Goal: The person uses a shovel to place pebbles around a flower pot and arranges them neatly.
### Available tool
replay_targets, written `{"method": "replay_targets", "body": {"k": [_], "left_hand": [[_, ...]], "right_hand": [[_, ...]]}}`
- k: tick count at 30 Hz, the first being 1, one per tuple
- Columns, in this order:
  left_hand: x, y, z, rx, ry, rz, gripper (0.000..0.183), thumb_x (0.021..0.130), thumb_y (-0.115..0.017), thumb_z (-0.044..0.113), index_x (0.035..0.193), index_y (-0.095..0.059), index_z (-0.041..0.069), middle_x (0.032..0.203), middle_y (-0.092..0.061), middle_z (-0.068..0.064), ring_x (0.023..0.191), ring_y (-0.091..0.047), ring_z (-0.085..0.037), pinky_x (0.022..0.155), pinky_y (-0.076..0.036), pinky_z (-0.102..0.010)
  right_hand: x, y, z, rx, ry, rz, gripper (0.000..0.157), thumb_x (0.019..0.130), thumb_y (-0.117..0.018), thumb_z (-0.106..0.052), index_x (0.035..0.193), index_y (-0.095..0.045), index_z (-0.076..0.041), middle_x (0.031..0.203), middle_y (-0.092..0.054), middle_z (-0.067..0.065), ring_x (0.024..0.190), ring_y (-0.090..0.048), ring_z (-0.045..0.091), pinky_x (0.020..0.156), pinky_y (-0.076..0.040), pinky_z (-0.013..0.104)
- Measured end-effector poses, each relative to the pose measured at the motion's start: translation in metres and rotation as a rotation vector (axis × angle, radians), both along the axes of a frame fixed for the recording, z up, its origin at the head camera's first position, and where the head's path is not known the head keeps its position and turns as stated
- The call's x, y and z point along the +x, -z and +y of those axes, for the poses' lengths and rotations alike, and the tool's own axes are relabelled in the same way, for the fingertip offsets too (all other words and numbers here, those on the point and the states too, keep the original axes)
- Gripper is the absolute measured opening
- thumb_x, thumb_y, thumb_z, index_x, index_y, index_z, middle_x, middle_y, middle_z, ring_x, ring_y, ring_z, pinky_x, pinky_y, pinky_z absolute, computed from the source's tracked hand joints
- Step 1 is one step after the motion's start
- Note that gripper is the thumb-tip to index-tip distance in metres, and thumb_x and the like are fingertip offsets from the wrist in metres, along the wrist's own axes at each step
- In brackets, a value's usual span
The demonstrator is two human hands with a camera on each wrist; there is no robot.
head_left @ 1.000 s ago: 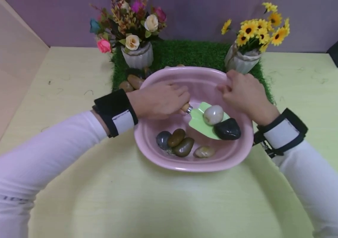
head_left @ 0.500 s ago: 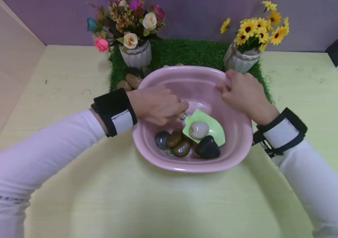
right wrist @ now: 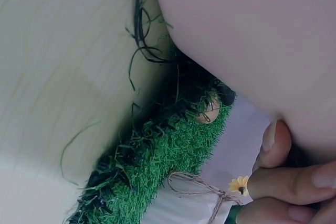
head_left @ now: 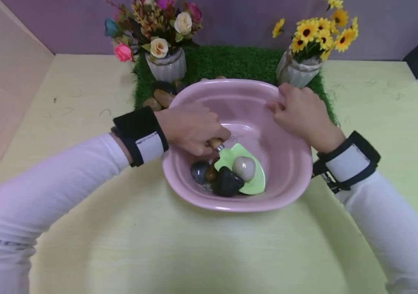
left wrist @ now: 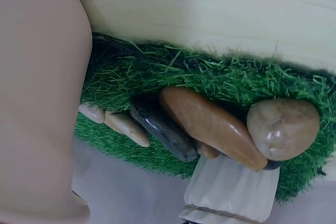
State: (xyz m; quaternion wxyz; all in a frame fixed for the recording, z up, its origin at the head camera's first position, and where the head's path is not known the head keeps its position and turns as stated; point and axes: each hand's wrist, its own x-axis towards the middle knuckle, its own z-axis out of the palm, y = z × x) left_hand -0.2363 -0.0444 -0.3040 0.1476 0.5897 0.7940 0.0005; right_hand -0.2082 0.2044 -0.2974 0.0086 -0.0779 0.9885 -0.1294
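Observation:
In the head view my left hand (head_left: 194, 128) grips the wooden handle of a small trowel with a light green blade (head_left: 255, 185), inside a pink plastic basin (head_left: 238, 206). A whitish stone (head_left: 244, 168) lies on the blade. A black stone (head_left: 228, 182) sits at the blade's near-left edge, partly over a brown stone (head_left: 210, 174); beside them is a grey stone (head_left: 199, 172). My right hand (head_left: 302, 116) holds the basin's far-right rim; its fingers (right wrist: 289, 184) curl below the rim in the right wrist view. The left wrist view does not show the left hand.
Behind the basin lies a green artificial grass mat (head_left: 234, 61). On it stand a pot with mixed flowers (head_left: 168, 67) and a pot with yellow flowers (head_left: 297, 71). Several stones, including a long brown stone (left wrist: 210, 124), lie on the mat's left side.
The trowel has moved left and nearer within the basin, its blade turning toward me. The black stone has shifted left onto the brown stones. My right hand stays on the rim.

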Motion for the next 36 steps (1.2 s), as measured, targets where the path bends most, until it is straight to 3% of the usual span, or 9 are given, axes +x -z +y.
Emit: {"method": "replay_targets", "body": {"k": [6,12,21,27,31,36], "left_hand": [[-0.002,-0.0009,0.0012,-0.004,-0.028,-0.02,0.018,0.088,-0.067,0.033,0.079,-0.057,0.022,0.061,-0.049,0.008,0.057,-0.049,-0.011,0.058,-0.035,-0.027],[-0.0037,0.0021,0.0027,0.087,-0.006,-0.015,0.01,0.092,-0.064,0.022,0.085,-0.057,0.018,0.065,-0.048,0.008,0.059,-0.049,-0.013,0.06,-0.036,-0.027],[-0.0044,0.0028,0.0025,0.131,-0.12,0.06,0.01,0.095,-0.064,0.026,0.091,-0.063,0.017,0.078,-0.065,0.005,0.07,-0.059,-0.015,0.067,-0.045,-0.03],[-0.0027,0.0038,-0.0007,0.165,-0.016,0.015,0.019,0.096,-0.063,0.026,0.081,-0.062,0.014,0.068,-0.057,0.003,0.063,-0.054,-0.014,0.062,-0.04,-0.028],[-0.002,0.0047,-0.0038,0.215,0.043,-0.015,0.016,0.096,-0.062,0.019,0.081,-0.063,0.013,0.069,-0.06,0.002,0.062,-0.054,-0.012,0.06,-0.04,-0.026],[-0.0015,0.0045,-0.005,0.281,0.074,0.02,0.016,0.097,-0.059,0.014,0.082,-0.064,0.013,0.071,-0.062,0.002,0.063,-0.054,-0.013,0.061,-0.04,-0.026]], "right_hand": [[-0.0008,-0.0008,0.0013,0.006,0.003,0.003,0.034,0.1,-0.05,-0.038,0.087,-0.048,-0.006,0.069,-0.047,0.012,0.063,-0.051,0.03,0.05,-0.037,0.036],[-0.0004,0.0002,0.0036,-0.009,0.012,-0.009,0.034,0.1,-0.051,-0.038,0.087,-0.049,-0.006,0.069,-0.047,0.011,0.062,-0.051,0.029,0.049,-0.037,0.036],[-0.0018,0.0023,0.0032,-0.002,0.013,-0.013,0.034,0.1,-0.051,-0.038,0.091,-0.051,-0.005,0.071,-0.051,0.013,0.063,-0.053,0.03,0.05,-0.038,0.036],[-0.0017,0.0019,0.0011,0.003,0.009,-0.013,0.034,0.1,-0.051,-0.038,0.093,-0.052,-0.004,0.071,-0.051,0.014,0.064,-0.053,0.031,0.05,-0.038,0.037],[-0.0016,0.0017,-0.0003,0.003,-0.001,-0.007,0.033,0.1,-0.051,-0.037,0.092,-0.052,-0.004,0.071,-0.05,0.013,0.064,-0.053,0.03,0.051,-0.038,0.037],[-0.0022,0.0012,-0.0014,0.013,0.0,-0.005,0.034,0.1,-0.05,-0.038,0.088,-0.049,-0.006,0.07,-0.048,0.012,0.064,-0.051,0.03,0.051,-0.037,0.036]]}}
